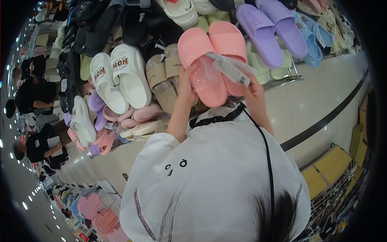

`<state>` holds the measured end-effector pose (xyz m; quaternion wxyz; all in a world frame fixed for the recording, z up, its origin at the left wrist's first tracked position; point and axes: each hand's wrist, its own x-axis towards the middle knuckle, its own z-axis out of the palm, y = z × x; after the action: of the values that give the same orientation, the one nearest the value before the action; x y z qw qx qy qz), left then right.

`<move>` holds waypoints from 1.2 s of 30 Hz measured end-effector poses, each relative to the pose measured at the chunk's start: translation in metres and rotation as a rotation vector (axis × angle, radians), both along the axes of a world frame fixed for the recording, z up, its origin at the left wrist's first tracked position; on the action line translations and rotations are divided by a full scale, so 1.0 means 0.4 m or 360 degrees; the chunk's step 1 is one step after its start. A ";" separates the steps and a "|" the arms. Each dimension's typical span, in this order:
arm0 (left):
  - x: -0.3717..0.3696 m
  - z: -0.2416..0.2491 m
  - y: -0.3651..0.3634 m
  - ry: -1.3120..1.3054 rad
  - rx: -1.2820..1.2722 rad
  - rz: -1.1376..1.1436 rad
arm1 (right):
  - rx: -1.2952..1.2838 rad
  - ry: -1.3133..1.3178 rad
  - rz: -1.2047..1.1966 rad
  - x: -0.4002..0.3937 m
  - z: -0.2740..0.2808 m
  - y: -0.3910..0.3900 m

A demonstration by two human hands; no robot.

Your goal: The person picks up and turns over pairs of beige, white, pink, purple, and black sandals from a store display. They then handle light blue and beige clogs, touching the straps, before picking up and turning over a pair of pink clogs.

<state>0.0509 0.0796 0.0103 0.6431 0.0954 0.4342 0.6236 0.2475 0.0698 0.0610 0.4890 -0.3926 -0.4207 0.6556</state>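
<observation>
A pair of pink slide sandals (211, 90) is held up in front of my chest, soles down and toes pointing away. My left hand (187, 84) is closed on the outer edge of the left slide. At the right slide, my right hand (253, 90) pinches the white hang tag (231, 70), which has printing and a barcode. Clear plastic shows inside the left slide. Just left of them lie beige slides (163, 90) with brown straps, and beyond those white slides (131, 80) with lettering on the straps.
A metal-edged display rack (282, 84) carries many sandals, including purple slides (276, 34), blue ones (308, 40) and black ones (135, 24). People in black (38, 94) stand at the left. Yellow-topped shelving (332, 163) is at the lower right, with pink clothes (90, 205) lower left.
</observation>
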 end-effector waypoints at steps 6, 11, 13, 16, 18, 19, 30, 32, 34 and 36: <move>0.046 -0.024 -0.017 -0.0185 0.0223 -0.0062 | 0.0939 -0.1020 0.0083 -0.017 0.061 -0.014; 0.066 -0.031 -0.035 -0.0550 0.0364 -0.0226 | 0.1364 -0.1228 0.0032 -0.031 0.066 -0.034; 0.077 -0.048 -0.040 -0.0754 0.0392 -0.0152 | 0.1474 -0.1146 0.0030 -0.046 0.063 -0.039; 0.058 -0.179 -0.015 -0.0790 0.0388 -0.0195 | 0.1556 -0.1253 0.0058 -0.053 0.064 -0.048; 0.051 -0.157 -0.016 -0.0644 0.0251 -0.0205 | 0.1582 -0.1280 0.0045 -0.057 0.068 -0.050; 0.051 -0.141 -0.017 -0.0661 0.0244 -0.0196 | 0.1609 -0.1309 0.0034 -0.058 0.069 -0.051; 0.063 -0.044 -0.034 -0.0845 0.0173 -0.0087 | 0.1548 -0.0876 -0.1178 0.000 0.027 -0.045; 0.070 -0.026 -0.034 -0.0766 0.0223 -0.0059 | 0.1197 -0.1008 -0.0857 0.019 0.051 -0.005; 0.067 -0.025 -0.035 -0.0722 0.0217 -0.0057 | 0.1114 -0.0862 -0.0753 0.026 0.041 0.000; 0.064 -0.025 -0.036 -0.0681 0.0204 -0.0054 | 0.1024 -0.0721 -0.0647 0.028 0.036 -0.006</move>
<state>0.0767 0.0653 0.0004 0.7235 0.0089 0.2458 0.6450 0.2587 0.0673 0.0753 0.6009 -0.4289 -0.6141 0.2791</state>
